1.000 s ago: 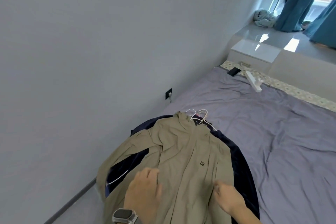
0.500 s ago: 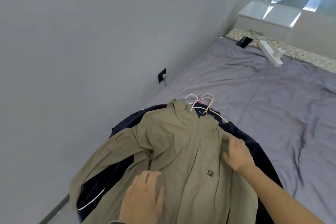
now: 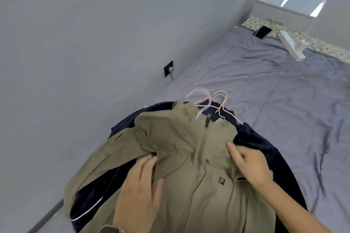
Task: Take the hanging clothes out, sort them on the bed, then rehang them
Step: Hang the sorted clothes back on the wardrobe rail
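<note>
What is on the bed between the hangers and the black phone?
Only bare wrinkled purple sheet lies between the hangers and the phone, seen from the head camera.
</note>
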Tool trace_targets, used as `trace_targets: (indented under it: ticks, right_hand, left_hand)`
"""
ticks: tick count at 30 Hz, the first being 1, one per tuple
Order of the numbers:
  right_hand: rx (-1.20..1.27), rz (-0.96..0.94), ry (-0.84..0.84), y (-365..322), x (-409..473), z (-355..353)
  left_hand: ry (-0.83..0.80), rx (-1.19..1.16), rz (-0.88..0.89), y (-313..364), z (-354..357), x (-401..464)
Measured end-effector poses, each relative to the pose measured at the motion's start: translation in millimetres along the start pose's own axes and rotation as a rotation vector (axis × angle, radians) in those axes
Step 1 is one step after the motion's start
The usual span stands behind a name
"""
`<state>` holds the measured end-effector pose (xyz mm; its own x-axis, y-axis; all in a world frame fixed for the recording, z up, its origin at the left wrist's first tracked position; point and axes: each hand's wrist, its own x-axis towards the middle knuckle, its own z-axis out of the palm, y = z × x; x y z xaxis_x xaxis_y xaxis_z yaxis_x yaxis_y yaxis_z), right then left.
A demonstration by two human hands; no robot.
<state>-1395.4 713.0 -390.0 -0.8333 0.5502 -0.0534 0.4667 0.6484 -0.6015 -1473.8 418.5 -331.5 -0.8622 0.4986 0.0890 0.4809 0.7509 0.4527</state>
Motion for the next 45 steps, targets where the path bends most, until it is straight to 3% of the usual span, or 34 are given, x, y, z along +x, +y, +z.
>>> trace_targets:
  ticks: [4, 6, 9, 11, 15, 18, 21, 24, 27, 29, 34, 37, 42, 45]
  right_hand:
    - [-0.001, -0.132, -0.324, 5.9, -44.3, -27.4]
    - [0.119, -0.145, -0.426, 6.6, -57.5, -43.0]
    - [0.410, -0.030, -0.446, 6.5, -58.1, -68.2]
    - [0.485, 0.073, -0.398, 12.8, -48.5, -76.1]
    - [0.451, 0.161, -0.425, 30.0, -19.9, -68.9]
    - [0.195, 0.123, -0.405, 46.5, 12.0, -47.0]
    - [-0.114, 0.120, -0.205, 72.7, 58.7, -27.1]
    - [-0.395, 0.311, -0.220, 102.6, 94.2, -23.7]
    - [-0.171, 0.544, -0.384, 113.9, 102.5, -12.0]
    - [-0.063, 0.492, -0.462, 111.4, 96.0, 1.4]
    - [-0.171, 0.159, -0.035, 93.7, 52.5, 16.1]
    - [-0.079, 0.065, 0.056, 64.8, 23.3, 7.0]
    - [-0.080, -0.044, -0.143, -2.1, -25.5, -12.5]
    - [0.136, -0.041, -0.236, -32.2, -63.1, -27.6]
  left_hand:
    - [-0.019, 0.123, 0.032, 5.8, -15.5, 26.3]
    - [-0.086, 0.119, 0.109, 10.6, -22.1, 33.3]
    - [-0.399, -0.155, 0.238, 19.5, -38.7, 45.5]
    - [-0.480, -0.245, 0.228, 23.1, -48.5, 48.5]
    - [-0.263, 0.042, 0.282, 25.2, -50.2, 46.4]
    - [-0.194, 0.137, 0.230, 28.2, -34.9, 43.3]
    - [-0.138, 0.133, 0.210, 26.4, -21.0, 38.7]
    - [-0.115, 0.133, 0.209, 24.0, -16.8, 36.1]
    - [-0.117, 0.158, 0.194, 21.3, -16.6, 35.8]
    - [-0.095, 0.183, 0.185, 22.2, -18.8, 34.5]
    - [-0.099, 0.132, 0.124, 18.6, -19.5, 22.7]
    - [-0.125, 0.094, 0.110, 15.2, -21.6, 10.7]
    - [-0.068, 0.098, 0.110, 11.2, -32.9, -19.8]
    - [0.040, 0.073, 0.086, 4.9, -49.1, -46.2]
